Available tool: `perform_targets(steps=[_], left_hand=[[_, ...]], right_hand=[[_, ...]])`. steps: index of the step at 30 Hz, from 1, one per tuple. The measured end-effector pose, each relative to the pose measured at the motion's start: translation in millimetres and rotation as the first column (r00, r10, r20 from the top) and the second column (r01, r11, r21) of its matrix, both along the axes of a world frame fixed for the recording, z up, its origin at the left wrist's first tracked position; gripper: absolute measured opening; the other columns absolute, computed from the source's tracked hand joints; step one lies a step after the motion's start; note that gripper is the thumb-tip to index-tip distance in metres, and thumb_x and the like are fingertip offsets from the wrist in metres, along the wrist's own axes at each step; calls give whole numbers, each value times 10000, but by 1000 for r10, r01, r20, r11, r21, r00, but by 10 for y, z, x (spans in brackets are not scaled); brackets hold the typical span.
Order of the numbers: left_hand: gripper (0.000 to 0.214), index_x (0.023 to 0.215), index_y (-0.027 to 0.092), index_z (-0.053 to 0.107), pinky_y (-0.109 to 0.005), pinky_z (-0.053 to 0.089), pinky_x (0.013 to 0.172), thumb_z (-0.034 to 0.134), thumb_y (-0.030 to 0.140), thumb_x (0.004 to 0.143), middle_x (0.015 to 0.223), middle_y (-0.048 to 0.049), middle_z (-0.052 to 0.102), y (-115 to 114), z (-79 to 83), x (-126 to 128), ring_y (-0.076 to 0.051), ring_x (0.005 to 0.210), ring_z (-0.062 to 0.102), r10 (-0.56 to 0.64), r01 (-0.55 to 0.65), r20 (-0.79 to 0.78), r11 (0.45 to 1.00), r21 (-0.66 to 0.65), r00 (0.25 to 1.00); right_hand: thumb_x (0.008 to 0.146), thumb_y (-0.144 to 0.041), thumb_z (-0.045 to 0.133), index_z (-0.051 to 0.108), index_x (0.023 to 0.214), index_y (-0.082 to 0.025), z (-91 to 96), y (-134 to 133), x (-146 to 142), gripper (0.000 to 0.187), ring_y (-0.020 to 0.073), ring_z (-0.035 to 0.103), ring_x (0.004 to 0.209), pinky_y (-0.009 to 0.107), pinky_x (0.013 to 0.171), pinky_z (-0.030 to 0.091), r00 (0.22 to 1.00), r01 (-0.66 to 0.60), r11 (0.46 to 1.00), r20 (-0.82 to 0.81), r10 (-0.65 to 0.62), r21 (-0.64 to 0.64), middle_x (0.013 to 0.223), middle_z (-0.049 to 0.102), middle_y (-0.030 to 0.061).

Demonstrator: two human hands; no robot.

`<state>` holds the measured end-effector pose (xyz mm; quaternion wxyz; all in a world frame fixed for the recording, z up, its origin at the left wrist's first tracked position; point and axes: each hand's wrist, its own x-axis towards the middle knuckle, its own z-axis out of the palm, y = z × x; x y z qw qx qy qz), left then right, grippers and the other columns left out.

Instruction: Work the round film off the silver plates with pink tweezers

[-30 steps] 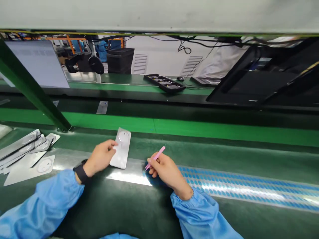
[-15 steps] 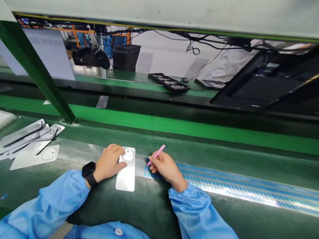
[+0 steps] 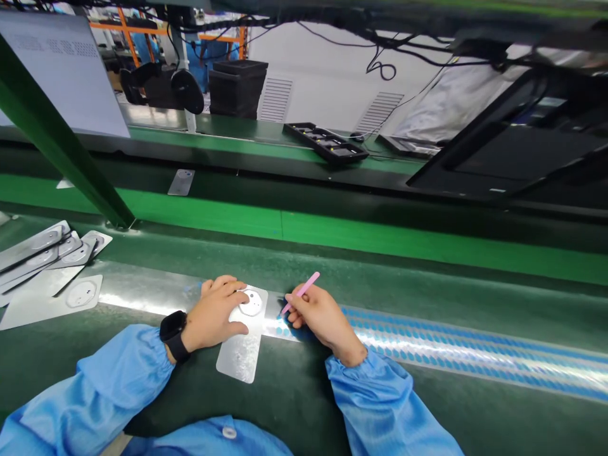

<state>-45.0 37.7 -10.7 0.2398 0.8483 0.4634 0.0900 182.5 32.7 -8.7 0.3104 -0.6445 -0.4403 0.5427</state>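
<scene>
My left hand lies over the left side of a pale phone back panel, its thumb and fingers curled onto the surface. The panel has a round camera ring near its top, and my fingertips touch the ring's left edge. My right hand pinches a slim pink pen-shaped tool. The tool's tip points down at small blue stickers on a clear strip to the right of the panel. My right fingers partly hide the stickers around the tip.
A fanned pile of similar panels lies at the left, beside a green post. One more panel rests on the dark belt beyond. Farther back are a black tray, black bins and hanging cables.
My left hand and the panel have shifted slightly right, closer to the stickers, and the panel looks more tilted. My right hand keeps its pinch on the tool. The camera view has dipped.
</scene>
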Motion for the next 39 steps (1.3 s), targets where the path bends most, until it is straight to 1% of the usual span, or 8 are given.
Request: perform_targets(steps=[4,11,15,19,21,26,29,39], left_hand=[[457,1037,233,628,-523,281,990,814,336,632,1295,-81,571,-5,-1,6,-335,1256,380,-10,10,-1,1000,5,1000],[490,1044,226,629,-523,277,999,831,342,613,1290,-75,574,-30,-10,6,-339,1268,369,-19,19,-4,1000,10,1000],[496,1037,224,627,-533,277,991,834,370,611,1287,-81,578,-51,-28,7,-345,1270,369,-30,30,2,999,18,1000],[474,1022,233,628,-528,284,983,822,398,622,1282,-76,580,-64,-28,6,-340,1266,375,-49,49,16,998,26,999],[461,1001,228,630,-524,283,977,820,407,622,1279,-77,581,-73,-34,7,-340,1260,378,-44,43,15,998,37,999],[343,941,218,637,-501,296,950,762,427,699,1205,-83,613,-110,-79,21,-327,1221,404,-40,36,28,992,123,999],[370,984,218,631,-490,306,926,754,432,708,1169,-87,619,-123,-98,31,-324,1190,418,-47,43,19,987,156,999],[435,1117,247,617,-495,300,919,731,417,734,1182,-91,600,-125,-78,36,-332,1197,403,-46,49,-21,990,135,999]], right_hand=[[738,-301,647,536,676,-174,-5,2,14,179,109,567,386,209,398,455,999,-39,999,7,40,-18,471,611,-16],[660,-432,689,516,622,-176,-36,11,27,311,95,541,380,200,379,431,994,9,1000,-108,-12,-24,456,576,-30],[617,-487,705,517,609,-180,74,5,33,360,88,514,362,197,373,415,989,35,999,-146,-37,-19,427,564,-25],[674,-467,673,525,619,-184,227,33,-65,323,94,522,368,203,384,421,995,5,998,-100,2,65,441,582,-12],[708,-431,653,531,623,-182,246,73,-159,289,93,523,368,199,381,421,997,-40,996,-55,44,82,443,585,-13],[752,-360,618,530,612,-180,98,158,-336,244,92,524,365,182,350,400,997,-67,997,-28,68,34,431,555,-30],[766,-344,607,531,623,-178,15,155,-358,232,94,533,371,182,351,407,997,-68,998,-37,68,14,442,557,-30],[783,-297,602,530,670,-180,28,152,-354,178,102,545,373,190,355,419,998,-54,999,10,54,-7,476,600,-17]])
